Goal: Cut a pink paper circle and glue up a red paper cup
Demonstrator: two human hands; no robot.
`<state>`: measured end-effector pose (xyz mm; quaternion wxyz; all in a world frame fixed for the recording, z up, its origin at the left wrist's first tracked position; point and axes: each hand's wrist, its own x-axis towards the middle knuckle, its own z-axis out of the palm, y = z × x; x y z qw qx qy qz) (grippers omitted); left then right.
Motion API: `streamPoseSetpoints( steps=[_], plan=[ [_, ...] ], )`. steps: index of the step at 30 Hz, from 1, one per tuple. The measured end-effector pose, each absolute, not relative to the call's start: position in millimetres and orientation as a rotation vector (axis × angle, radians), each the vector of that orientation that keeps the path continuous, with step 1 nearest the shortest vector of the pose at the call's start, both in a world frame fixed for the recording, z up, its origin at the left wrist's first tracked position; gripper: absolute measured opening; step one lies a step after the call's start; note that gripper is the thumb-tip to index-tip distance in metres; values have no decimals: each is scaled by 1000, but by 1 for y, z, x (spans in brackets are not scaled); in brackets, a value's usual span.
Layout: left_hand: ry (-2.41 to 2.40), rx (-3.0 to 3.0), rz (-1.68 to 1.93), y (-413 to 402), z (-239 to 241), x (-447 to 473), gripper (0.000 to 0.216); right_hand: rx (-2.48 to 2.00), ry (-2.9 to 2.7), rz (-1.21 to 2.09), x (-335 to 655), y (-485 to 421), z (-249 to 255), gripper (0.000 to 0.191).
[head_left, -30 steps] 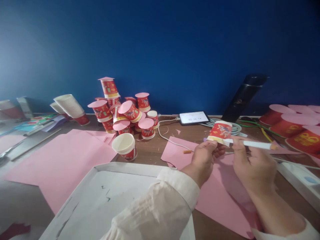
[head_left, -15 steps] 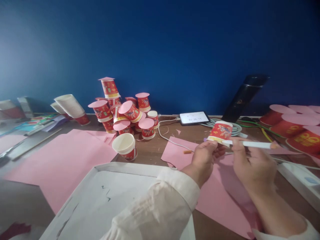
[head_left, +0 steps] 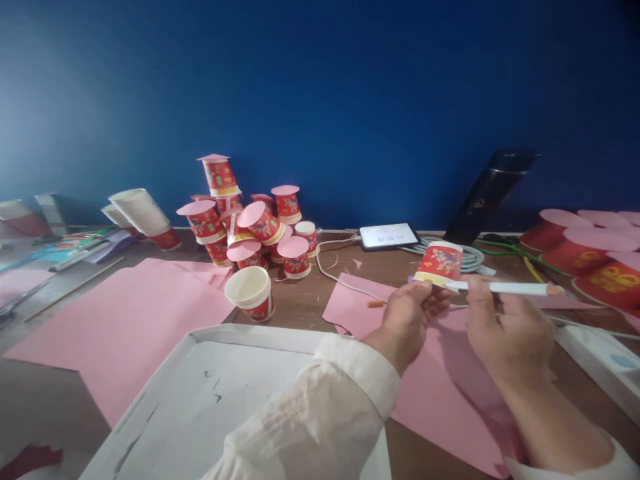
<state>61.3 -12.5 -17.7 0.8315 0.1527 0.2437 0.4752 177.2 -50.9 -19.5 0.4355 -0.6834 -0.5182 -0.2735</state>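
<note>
My left hand (head_left: 407,323) grips a red patterned paper cup (head_left: 439,263) near its yellow-banded end, with the white end up. The fingers behind the cup are partly hidden. Between the thumb and fingers of my right hand (head_left: 513,337) is a white pen-shaped tube (head_left: 523,288) with an orange-brown far end. Its narrow tip points left at the cup's lower edge; whether it touches I cannot tell. Below both hands lies pink paper (head_left: 425,393). A small orange cap (head_left: 375,304) rests on that paper's left part.
Red cups with pink paper tops (head_left: 263,223) are piled at the back. Open cups (head_left: 249,293) stand nearer. A white tray (head_left: 240,373) lies in front, beside a large pink sheet (head_left: 135,313). A phone (head_left: 389,237), black bottle (head_left: 493,193), cables and a power strip (head_left: 605,363) are around.
The cup has shifted very slightly left, and the white tube has slid a little to the right along with my right hand. Both grips are the same.
</note>
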Motion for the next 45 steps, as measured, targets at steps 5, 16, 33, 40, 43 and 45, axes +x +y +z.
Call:
streamPoseSetpoints(
  steps=[5,16,33,40,43,45],
  plan=[
    [535,310,1002,-13,-17,61,12,-1673,-1285,-681,178,-51,-18,55],
    [555,318,987,-14,-12,60,20,-1658,-1335,-710,174,-53,-15,64],
    [560,324,988,-12,-14,60,20,-1685,-1291,-707,178,-53,-16,62],
    [534,318,992,-11,-17,61,18,-1714,-1277,-686,178,-52,-17,59],
    [528,326,994,-11,-18,61,18,-1693,-1283,-701,179,-52,-17,57],
    [528,321,994,-11,-18,60,19,-1678,-1296,-700,178,-52,-16,57]
  ],
)
